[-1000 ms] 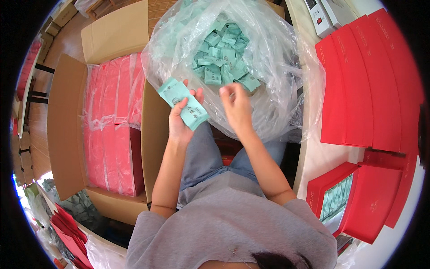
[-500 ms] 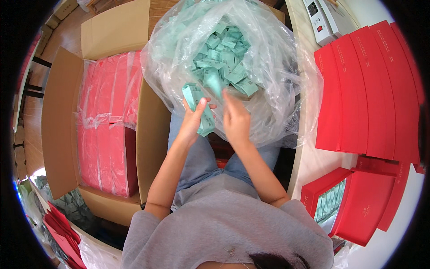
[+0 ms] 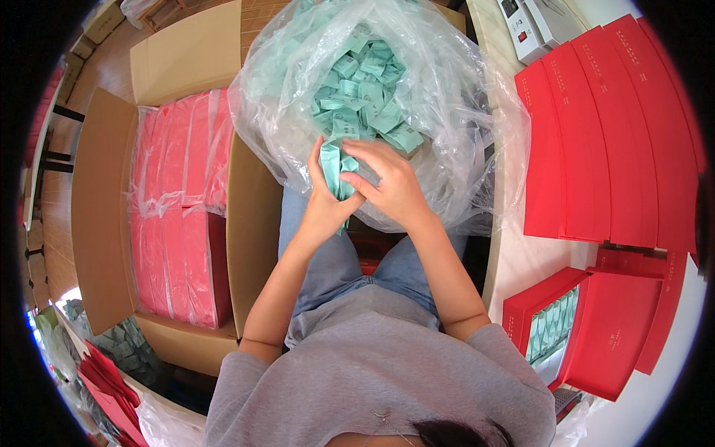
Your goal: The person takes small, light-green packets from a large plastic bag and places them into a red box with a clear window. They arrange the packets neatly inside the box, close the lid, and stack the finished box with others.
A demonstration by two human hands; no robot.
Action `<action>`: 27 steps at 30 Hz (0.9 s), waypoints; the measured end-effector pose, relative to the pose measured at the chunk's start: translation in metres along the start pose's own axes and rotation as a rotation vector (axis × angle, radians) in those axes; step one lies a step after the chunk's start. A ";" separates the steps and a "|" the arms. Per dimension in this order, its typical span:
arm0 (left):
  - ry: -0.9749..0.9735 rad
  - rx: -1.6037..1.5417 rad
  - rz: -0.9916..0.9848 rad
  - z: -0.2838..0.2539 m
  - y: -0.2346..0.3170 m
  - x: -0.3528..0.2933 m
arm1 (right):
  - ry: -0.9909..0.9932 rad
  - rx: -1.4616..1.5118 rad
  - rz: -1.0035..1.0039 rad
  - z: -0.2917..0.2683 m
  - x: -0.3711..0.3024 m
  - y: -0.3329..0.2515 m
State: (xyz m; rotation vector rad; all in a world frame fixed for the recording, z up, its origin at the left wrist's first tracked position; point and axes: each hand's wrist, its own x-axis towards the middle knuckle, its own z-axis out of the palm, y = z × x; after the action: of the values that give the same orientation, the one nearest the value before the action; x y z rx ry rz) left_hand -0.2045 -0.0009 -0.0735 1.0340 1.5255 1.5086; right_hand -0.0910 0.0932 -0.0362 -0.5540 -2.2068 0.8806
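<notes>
Small pale green paper packets point(image 3: 330, 165) stand bunched in my left hand point(image 3: 325, 212), whose thumb and fingers wrap round their lower part. My right hand point(image 3: 391, 182) curls over the same bunch from the right, its fingertips and thumb closed about another green packet point(image 3: 348, 165). Both hands meet above my lap, at the near edge of a big clear plastic bag point(image 3: 454, 179). Through the bag's mouth shows a heap of loose green packets point(image 3: 369, 89). My palms and fingers hide part of the held bunch.
At the left, a cardboard box point(image 3: 104, 216) holds red boxes point(image 3: 175, 253) in plastic wrap. A table point(image 3: 514, 261) at the right bears tall red boxes point(image 3: 573, 141), an opened red box point(image 3: 611, 335) with rows of green packets, and a white machine point(image 3: 532, 37).
My right hand has come from the bag's mouth down to the left hand, with a packet in its fingers. The bunch in my left hand has turned more upright.
</notes>
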 end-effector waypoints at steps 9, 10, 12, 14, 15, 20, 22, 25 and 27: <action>-0.067 -0.073 -0.015 -0.005 0.004 -0.003 | 0.137 0.243 0.316 0.010 -0.008 0.010; -0.094 -0.146 -0.060 -0.006 0.005 -0.004 | 0.148 0.363 0.415 0.009 -0.007 0.015; -0.201 -0.548 -0.314 -0.015 0.006 -0.003 | 0.175 0.426 0.344 0.006 -0.005 0.017; -0.218 -0.891 -0.523 -0.020 0.009 -0.006 | 0.093 0.473 0.296 0.000 -0.004 0.016; -0.305 -1.116 -0.549 -0.024 0.004 -0.006 | 0.062 0.440 0.249 -0.001 -0.003 0.011; -0.596 -1.877 -0.654 -0.027 -0.021 -0.013 | -0.031 0.344 0.109 0.010 -0.001 -0.008; -0.710 -2.020 -0.617 -0.023 -0.027 -0.014 | -0.027 0.362 0.132 0.014 0.000 -0.006; -0.703 -2.028 -0.662 -0.022 -0.027 -0.016 | -0.008 0.408 0.227 0.020 -0.001 0.002; -0.667 -2.051 -0.625 -0.021 -0.032 -0.017 | 0.001 0.399 0.274 0.023 0.002 0.004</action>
State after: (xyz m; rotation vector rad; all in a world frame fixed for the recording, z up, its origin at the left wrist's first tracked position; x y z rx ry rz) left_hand -0.2180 -0.0242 -0.1051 -0.2626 -0.4821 1.1664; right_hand -0.1090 0.0873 -0.0505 -0.6655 -1.9046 1.4212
